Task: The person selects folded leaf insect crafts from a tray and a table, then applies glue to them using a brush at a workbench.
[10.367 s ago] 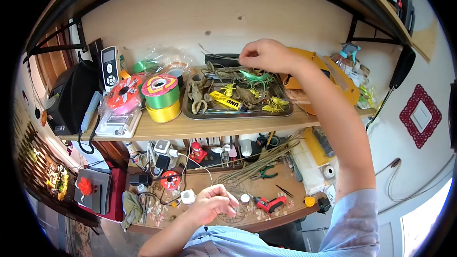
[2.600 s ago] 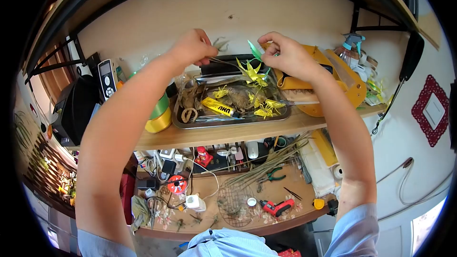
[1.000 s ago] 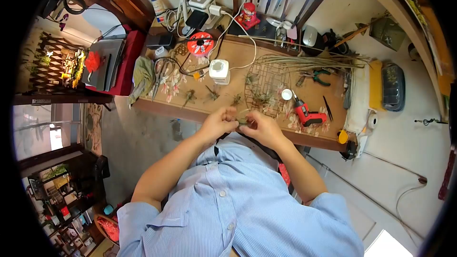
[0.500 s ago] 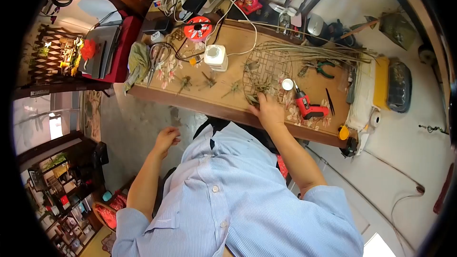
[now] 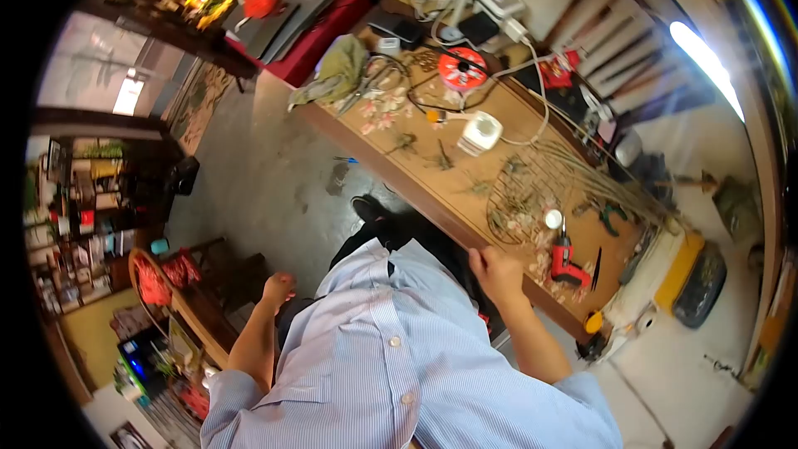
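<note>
My left hand (image 5: 279, 288) hangs over the floor beside my body, its fingers loosely curled and nothing visible in them. At the table's front edge, my right hand (image 5: 497, 273) has bent fingers and shows nothing held; its fingertips are partly hidden. Just beyond it on the table (image 5: 399, 168) lies a round lattice panel (image 5: 517, 199) of thin strips with tangled greenish pieces on it. A red and black power screwdriver (image 5: 568, 264) lies to the right, close to a small white round lid or dish (image 5: 554, 219). Several small insect-like figures, such as this one (image 5: 402, 143), lie further left.
Long dry strips (image 5: 611, 180) stretch across the right side, near green-handled pliers (image 5: 613, 218) and a slim dark tool (image 5: 597, 268). A white cube-shaped device (image 5: 480, 133) with a cable, a red spool (image 5: 462, 68) and a crumpled cloth (image 5: 337, 71) occupy the left. A wooden chair (image 5: 179, 303) stands behind left.
My right hand has drawn back from the lattice panel to the table's front edge. My left hand has dropped slightly, closer to my body. The camera view has turned, tilting the table.
</note>
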The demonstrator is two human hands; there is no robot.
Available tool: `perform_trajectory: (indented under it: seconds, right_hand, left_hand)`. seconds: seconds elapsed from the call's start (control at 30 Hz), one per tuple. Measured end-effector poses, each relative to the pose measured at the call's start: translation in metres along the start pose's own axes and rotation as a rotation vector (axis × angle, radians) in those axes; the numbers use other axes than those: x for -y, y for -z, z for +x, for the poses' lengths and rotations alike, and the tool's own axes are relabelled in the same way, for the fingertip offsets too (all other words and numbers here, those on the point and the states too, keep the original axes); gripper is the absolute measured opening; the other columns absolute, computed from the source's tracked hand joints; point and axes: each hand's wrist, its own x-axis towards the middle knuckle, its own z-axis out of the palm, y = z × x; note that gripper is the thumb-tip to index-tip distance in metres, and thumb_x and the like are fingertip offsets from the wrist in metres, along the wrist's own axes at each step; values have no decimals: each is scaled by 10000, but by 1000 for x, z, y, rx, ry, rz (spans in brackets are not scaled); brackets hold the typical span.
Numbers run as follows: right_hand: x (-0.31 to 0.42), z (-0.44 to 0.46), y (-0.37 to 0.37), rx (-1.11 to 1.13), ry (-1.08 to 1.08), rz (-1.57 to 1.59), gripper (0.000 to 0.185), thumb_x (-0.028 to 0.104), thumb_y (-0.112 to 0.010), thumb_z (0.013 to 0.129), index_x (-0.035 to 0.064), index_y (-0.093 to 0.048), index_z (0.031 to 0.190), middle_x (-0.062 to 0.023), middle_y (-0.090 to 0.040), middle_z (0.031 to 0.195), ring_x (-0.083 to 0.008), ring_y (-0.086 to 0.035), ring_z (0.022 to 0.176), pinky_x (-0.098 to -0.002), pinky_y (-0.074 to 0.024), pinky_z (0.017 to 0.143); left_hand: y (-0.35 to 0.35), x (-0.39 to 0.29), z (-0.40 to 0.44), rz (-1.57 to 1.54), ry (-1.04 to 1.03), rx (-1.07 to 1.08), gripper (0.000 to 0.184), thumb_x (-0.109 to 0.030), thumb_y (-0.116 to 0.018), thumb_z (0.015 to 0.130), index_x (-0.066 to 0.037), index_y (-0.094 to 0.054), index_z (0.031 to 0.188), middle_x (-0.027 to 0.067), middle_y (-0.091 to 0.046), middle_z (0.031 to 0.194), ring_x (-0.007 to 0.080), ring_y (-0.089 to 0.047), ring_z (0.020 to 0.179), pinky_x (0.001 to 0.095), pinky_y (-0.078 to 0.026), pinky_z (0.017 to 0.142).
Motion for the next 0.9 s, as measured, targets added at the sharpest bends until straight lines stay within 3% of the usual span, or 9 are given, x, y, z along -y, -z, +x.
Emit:
perform_trajectory:
  seconds: [0.1,0.23,0.3,0.37,0.4,0.47,0.53,0.6,0.9]
  right_hand:
    - [30,29,-22,71,151,94,238,224,-643,794,76,-534,643,-109,-562,595,-296,-574,542,-408,-446,491]
    - [63,74,-62,345,337,-71,256,296,-591,811,70,-564,694,-116,-598,646,-298,-611,623,-416,-487,562]
    - [74,101,-97,512,282,-197,277,313,-602,798,50,-580,716,-174,-614,724,-347,-611,676,-447,-480,597]
    - [95,124,-110,700,226,-392,313,334,-609,783,23,-622,811,-209,-627,796,-364,-622,723,-464,-488,643]
    - [87,130,-128,719,219,-436,356,332,-614,770,-10,-638,866,-231,-631,815,-380,-627,753,-473,-491,664]
    - [65,138,-159,678,167,-464,287,263,-598,720,-19,-637,762,-238,-616,707,-385,-627,690,-468,-491,637]
    - [66,142,-152,781,75,-348,317,263,-577,746,-46,-612,809,-274,-607,764,-367,-623,706,-476,-479,638]
    - [145,130,-124,729,76,-243,340,293,-551,798,-42,-604,818,-278,-608,804,-377,-618,736,-476,-477,654]
    - [243,171,-221,947,295,-257,340,296,-543,807,-38,-604,815,-273,-609,806,-379,-617,740,-476,-476,658]
  left_hand:
    - [-5,29,-7,-22,1,-45,117,-130,-560,772,-37,-613,820,38,-584,698,128,-564,570,249,-441,498]
    - [-19,82,8,-26,-41,-89,153,-151,-591,772,-24,-628,850,48,-605,728,134,-568,592,271,-455,529]
    - [-36,140,37,-164,-138,-102,185,-174,-656,750,-26,-644,860,70,-636,747,166,-594,648,304,-478,586]
    - [-43,141,23,-226,-33,-120,202,-186,-659,745,-29,-647,871,85,-644,744,173,-606,655,328,-484,596]
    - [-33,124,8,-175,32,-124,225,-212,-640,746,-33,-647,882,95,-636,729,180,-608,646,331,-485,593]
    - [-39,150,19,-282,54,-132,258,-258,-614,725,-40,-635,861,145,-641,750,265,-626,695,360,-492,657]
    - [-40,164,26,-334,72,-182,268,-269,-605,723,-44,-630,866,155,-646,788,290,-625,745,374,-488,693]
    - [-37,175,32,-352,71,-191,278,-280,-596,721,-49,-624,871,165,-651,825,316,-623,796,387,-485,729]
    - [-1,204,29,-583,235,-408,302,-271,-575,738,-39,-611,928,163,-649,919,325,-610,887,395,-477,787]
